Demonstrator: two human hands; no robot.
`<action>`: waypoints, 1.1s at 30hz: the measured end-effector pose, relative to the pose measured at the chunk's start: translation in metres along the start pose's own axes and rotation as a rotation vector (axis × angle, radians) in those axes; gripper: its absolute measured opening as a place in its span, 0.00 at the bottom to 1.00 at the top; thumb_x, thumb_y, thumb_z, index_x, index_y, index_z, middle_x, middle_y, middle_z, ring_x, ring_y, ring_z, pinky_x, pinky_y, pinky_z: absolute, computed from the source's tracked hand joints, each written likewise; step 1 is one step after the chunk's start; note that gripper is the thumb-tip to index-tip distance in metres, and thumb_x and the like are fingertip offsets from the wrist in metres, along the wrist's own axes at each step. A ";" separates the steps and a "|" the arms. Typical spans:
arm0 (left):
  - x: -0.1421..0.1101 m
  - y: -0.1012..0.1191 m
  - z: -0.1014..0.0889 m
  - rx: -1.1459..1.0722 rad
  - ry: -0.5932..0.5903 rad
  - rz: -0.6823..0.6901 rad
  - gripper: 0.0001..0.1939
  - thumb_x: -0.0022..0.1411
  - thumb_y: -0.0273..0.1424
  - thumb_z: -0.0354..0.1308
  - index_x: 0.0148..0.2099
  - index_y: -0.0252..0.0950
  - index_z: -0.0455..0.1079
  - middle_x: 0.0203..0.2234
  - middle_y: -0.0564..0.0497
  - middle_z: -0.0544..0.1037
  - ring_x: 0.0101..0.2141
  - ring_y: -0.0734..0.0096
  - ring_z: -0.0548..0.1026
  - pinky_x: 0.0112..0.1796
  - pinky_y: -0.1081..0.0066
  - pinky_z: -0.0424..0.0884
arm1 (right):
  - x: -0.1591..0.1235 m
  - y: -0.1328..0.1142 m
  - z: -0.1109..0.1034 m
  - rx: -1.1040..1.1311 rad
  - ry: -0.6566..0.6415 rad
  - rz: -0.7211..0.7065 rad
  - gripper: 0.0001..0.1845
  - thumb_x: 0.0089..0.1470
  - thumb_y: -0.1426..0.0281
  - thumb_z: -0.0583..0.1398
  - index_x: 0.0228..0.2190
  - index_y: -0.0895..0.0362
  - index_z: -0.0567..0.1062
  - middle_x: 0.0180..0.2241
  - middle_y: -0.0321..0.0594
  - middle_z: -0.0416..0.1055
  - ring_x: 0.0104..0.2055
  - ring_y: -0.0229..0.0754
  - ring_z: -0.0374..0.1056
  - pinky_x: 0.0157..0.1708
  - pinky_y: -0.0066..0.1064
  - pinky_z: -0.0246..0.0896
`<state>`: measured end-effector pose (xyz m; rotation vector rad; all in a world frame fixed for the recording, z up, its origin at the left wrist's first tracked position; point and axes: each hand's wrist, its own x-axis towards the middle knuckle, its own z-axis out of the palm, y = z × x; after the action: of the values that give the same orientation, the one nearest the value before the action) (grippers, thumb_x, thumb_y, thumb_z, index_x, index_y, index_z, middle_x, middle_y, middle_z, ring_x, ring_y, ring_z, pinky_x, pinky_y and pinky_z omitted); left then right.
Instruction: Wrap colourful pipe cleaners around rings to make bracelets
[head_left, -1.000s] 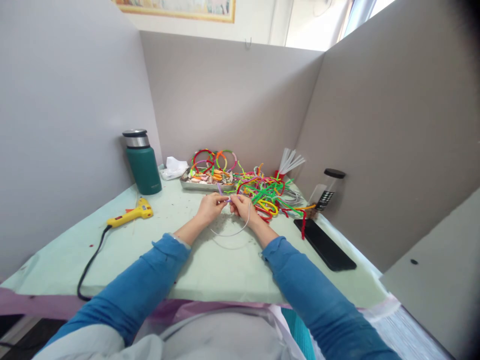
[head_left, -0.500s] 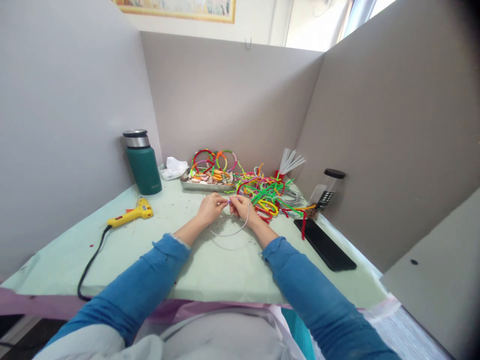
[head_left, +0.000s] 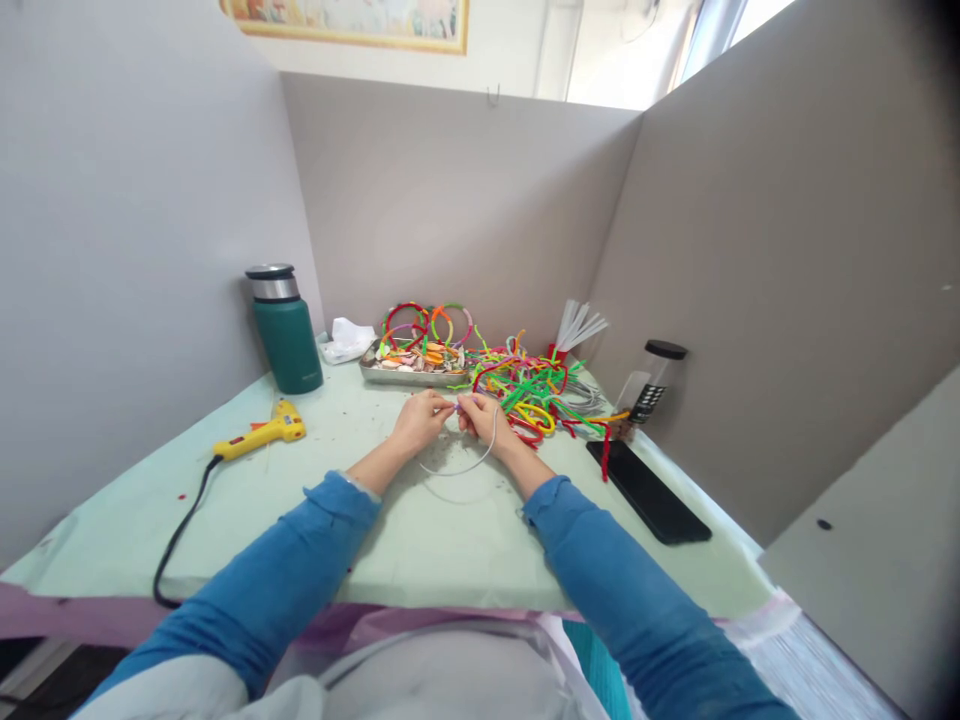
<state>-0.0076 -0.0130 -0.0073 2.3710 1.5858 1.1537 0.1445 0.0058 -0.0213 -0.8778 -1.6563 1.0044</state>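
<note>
My left hand (head_left: 421,422) and my right hand (head_left: 482,418) meet over the middle of the table, fingertips pinched close together. Between them shows a small bit of purple pipe cleaner (head_left: 456,406), pinched by the left fingertips. A thin pale grey headband (head_left: 469,468) curves down from the right fingers in an open arc above the tabletop; the right hand grips it near one end. How far the purple strand is wound on the band is hidden by the fingers.
Beyond the hands lie a tangle of colourful pipe cleaners (head_left: 536,385) and a metal tray (head_left: 412,378) of small pieces with wrapped hoops. Left stand a green bottle (head_left: 289,345) and yellow glue gun (head_left: 262,433); right, a black phone (head_left: 652,492) and clear bottle (head_left: 651,385).
The purple pipe cleaner's free end stood up above my left fingers a second ago and no longer shows. The hands stay in nearly the same place; the view has tilted slightly.
</note>
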 end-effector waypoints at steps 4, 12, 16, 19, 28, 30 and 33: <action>-0.001 0.002 -0.001 -0.033 0.009 0.000 0.10 0.57 0.32 0.54 0.37 0.38 0.77 0.32 0.49 0.78 0.32 0.70 0.73 0.36 0.72 0.66 | 0.000 -0.001 0.000 0.020 0.004 0.021 0.20 0.51 0.53 0.53 0.22 0.57 0.65 0.14 0.31 0.64 0.13 0.30 0.53 0.14 0.23 0.45; -0.002 0.006 -0.002 -0.096 0.034 -0.106 0.09 0.55 0.33 0.56 0.33 0.36 0.76 0.27 0.50 0.79 0.25 0.73 0.71 0.30 0.73 0.63 | 0.000 -0.002 -0.001 0.014 -0.003 0.020 0.20 0.51 0.53 0.53 0.22 0.57 0.65 0.14 0.31 0.63 0.13 0.30 0.53 0.14 0.23 0.46; -0.002 0.007 -0.003 -0.075 0.013 -0.105 0.09 0.55 0.33 0.55 0.31 0.35 0.75 0.26 0.50 0.78 0.25 0.73 0.70 0.29 0.74 0.62 | 0.000 0.000 -0.001 -0.009 -0.005 0.008 0.21 0.51 0.53 0.53 0.22 0.57 0.65 0.14 0.32 0.63 0.14 0.31 0.54 0.14 0.23 0.46; -0.002 0.007 -0.003 -0.069 -0.015 -0.095 0.10 0.56 0.33 0.54 0.30 0.35 0.75 0.25 0.50 0.78 0.25 0.73 0.70 0.28 0.74 0.61 | 0.001 0.002 -0.001 -0.019 -0.004 -0.002 0.21 0.52 0.52 0.52 0.22 0.57 0.66 0.14 0.32 0.64 0.14 0.31 0.54 0.15 0.23 0.47; -0.002 0.006 -0.001 -0.045 0.001 -0.065 0.11 0.57 0.34 0.52 0.31 0.35 0.73 0.27 0.49 0.78 0.26 0.71 0.71 0.30 0.73 0.63 | -0.001 -0.002 0.000 -0.007 0.001 -0.002 0.22 0.51 0.52 0.53 0.21 0.57 0.65 0.14 0.32 0.64 0.13 0.30 0.53 0.14 0.23 0.46; -0.002 0.007 -0.001 -0.050 0.014 -0.067 0.10 0.57 0.33 0.52 0.32 0.35 0.73 0.27 0.49 0.78 0.27 0.71 0.72 0.30 0.73 0.64 | -0.001 -0.003 0.000 -0.008 0.000 0.007 0.22 0.50 0.51 0.53 0.22 0.57 0.66 0.15 0.32 0.64 0.13 0.30 0.53 0.14 0.23 0.46; -0.002 0.007 -0.001 -0.056 0.015 -0.061 0.09 0.57 0.33 0.52 0.32 0.35 0.72 0.28 0.50 0.78 0.27 0.72 0.72 0.30 0.73 0.63 | -0.002 -0.004 0.001 -0.007 0.003 0.021 0.22 0.50 0.51 0.54 0.22 0.57 0.66 0.15 0.32 0.65 0.13 0.30 0.53 0.14 0.23 0.46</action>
<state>-0.0032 -0.0185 -0.0046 2.2682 1.5972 1.1906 0.1441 0.0023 -0.0181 -0.9021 -1.6525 1.0117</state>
